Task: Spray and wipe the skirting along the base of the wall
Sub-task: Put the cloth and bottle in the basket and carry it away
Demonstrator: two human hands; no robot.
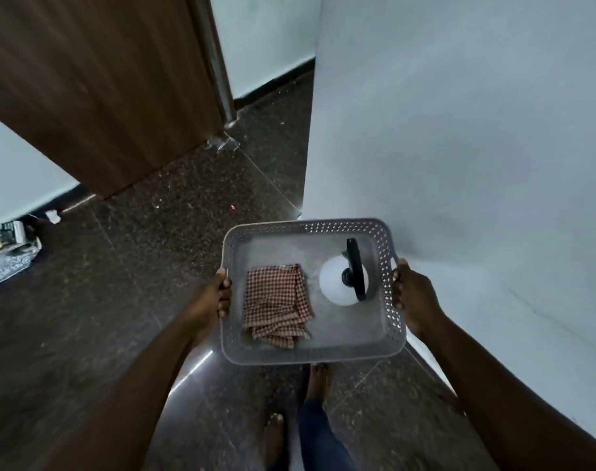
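I carry a grey perforated basket [390, 321] in front of me, above the floor. My left hand [213, 294] grips its left rim and my right hand [413, 294] grips its right handle. Inside lie a folded red-and-white checked cloth [276, 300] on the left and a white spray bottle [332, 283] with a black trigger head on the right, seen from above. Black skirting [276, 79] runs along the base of the far wall. A white wall [459, 130] stands close on my right.
A brown wooden door [96, 83] stands open at the upper left. The floor [137, 266] is dark speckled stone. A patterned bundle with small items [7, 249] lies at the left edge. My bare feet [276, 433] show below the basket.
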